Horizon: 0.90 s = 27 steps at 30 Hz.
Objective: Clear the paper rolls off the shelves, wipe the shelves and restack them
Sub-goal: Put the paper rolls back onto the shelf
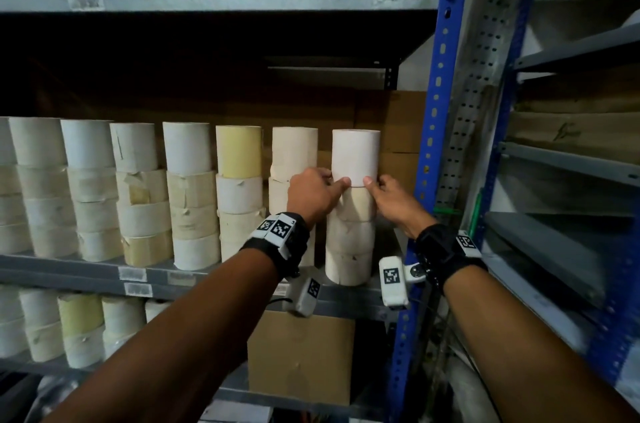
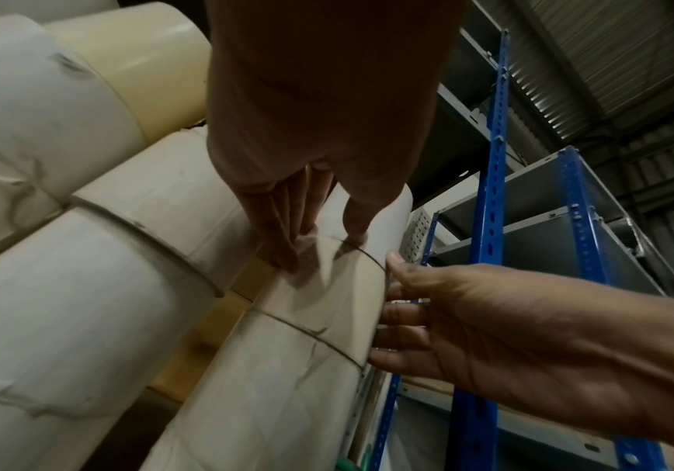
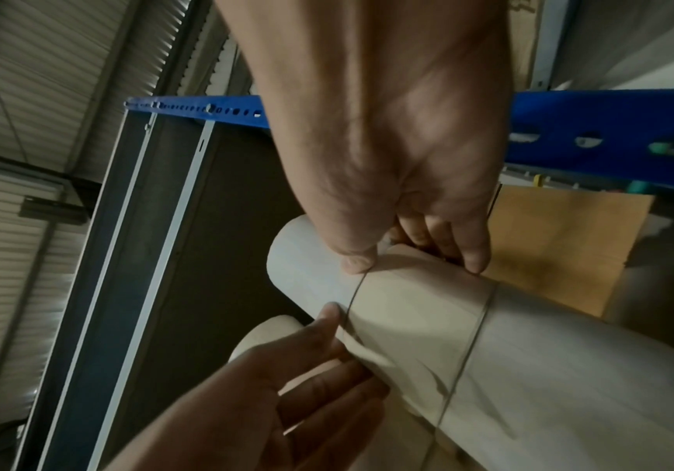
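Both hands' grip pinching top roll (image 1: 355, 156) base, left hand (image 1: 313, 195), right hand (image 1: 394, 202)

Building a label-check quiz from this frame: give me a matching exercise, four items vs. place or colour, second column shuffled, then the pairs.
Column 1:
1. top white roll
2. pale yellow roll
3. cardboard box
4. blue upright

Column 2:
A. under the shelf of stacked rolls
B. between left hand and right hand
C. right of the end stack
D. top of the third stack from the right

Pairs: 1-B, 2-D, 3-A, 4-C
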### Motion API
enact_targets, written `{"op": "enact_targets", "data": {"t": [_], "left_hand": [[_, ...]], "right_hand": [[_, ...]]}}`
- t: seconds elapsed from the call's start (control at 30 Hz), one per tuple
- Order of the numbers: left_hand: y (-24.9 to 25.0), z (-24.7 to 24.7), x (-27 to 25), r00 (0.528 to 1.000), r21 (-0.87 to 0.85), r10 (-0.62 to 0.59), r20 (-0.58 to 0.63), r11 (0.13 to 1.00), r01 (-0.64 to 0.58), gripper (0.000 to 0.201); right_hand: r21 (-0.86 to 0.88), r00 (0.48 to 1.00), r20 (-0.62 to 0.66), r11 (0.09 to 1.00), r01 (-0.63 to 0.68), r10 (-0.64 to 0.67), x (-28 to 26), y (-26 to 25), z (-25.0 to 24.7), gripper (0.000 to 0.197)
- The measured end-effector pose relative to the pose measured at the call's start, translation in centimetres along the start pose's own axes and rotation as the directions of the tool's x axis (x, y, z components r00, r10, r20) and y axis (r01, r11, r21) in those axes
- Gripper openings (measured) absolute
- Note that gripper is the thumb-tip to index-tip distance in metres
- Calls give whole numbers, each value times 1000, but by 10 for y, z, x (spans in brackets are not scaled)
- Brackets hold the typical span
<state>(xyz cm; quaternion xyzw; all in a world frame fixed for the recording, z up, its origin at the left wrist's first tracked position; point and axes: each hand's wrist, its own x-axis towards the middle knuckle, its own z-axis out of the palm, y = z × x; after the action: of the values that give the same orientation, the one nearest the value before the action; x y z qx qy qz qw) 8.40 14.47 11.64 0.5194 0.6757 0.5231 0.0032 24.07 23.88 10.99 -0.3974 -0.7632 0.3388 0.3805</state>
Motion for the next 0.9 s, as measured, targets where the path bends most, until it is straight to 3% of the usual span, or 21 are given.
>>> {"op": "enact_targets", "data": {"t": [0.13,0.37,0.6,0.77,0.9], "left_hand": [[-1,3,6,1000,14,-18,-1,1000,18,55],[-2,6,10,999,69,-35,-2,997,35,54],[-8,7,6,998,102,-41,53,994,36,55],[-18,-10,-48,992,95,41,118,994,-52,45],[-73,-16,-131,980,182,62,190,978,-97,36]], "right_hand": [[-49,999,-28,999,-18,17,-2,-3,1,44],[-95,996,-93,995,-3,-6,1,-1,5,45],[-107,997,-80,994,16,-24,-7,-2,5,43],[-83,987,-121,992,95,-105,-47,25,21,45],[-138,969,-148,975,176,-196,-117,74,61,30]]}}
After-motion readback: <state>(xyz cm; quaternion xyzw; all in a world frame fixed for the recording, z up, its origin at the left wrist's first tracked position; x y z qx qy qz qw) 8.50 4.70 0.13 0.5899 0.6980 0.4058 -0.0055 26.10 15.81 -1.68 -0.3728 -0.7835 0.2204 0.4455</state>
